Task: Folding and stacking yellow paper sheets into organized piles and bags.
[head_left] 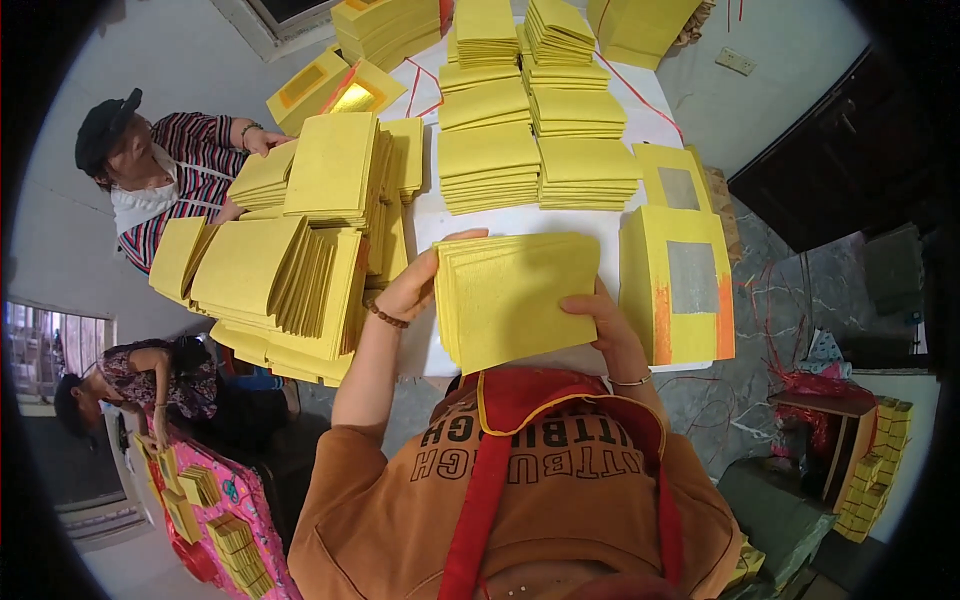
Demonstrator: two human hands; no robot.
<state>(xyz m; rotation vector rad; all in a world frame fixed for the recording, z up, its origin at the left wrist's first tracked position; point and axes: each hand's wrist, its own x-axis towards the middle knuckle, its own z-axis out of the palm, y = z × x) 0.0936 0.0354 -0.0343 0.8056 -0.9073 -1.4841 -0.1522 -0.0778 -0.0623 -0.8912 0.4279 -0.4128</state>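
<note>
Between my two hands is a stack of folded yellow paper [520, 305], held up over the near edge of the white table [425, 225]. My left hand [408, 285] grips its left side, where several layered edges fan out; some fingers are hidden behind it. On the right side my right hand [600, 312] clasps the stack, thumb on the front face. Beyond it stand neat piles of folded yellow paper [488, 160]. To the right are yellow paper stacks with a silver square [692, 278] and orange edges. Larger piles of yellow paper [330, 165] rise at the left.
A person in a striped top [195, 150] handles yellow paper at the table's left side. Another person [150, 385] bends over a pink-covered table [245, 500] with yellow bundles. Red string [640, 90] lies on the white table. A dark door [830, 140] stands at the right.
</note>
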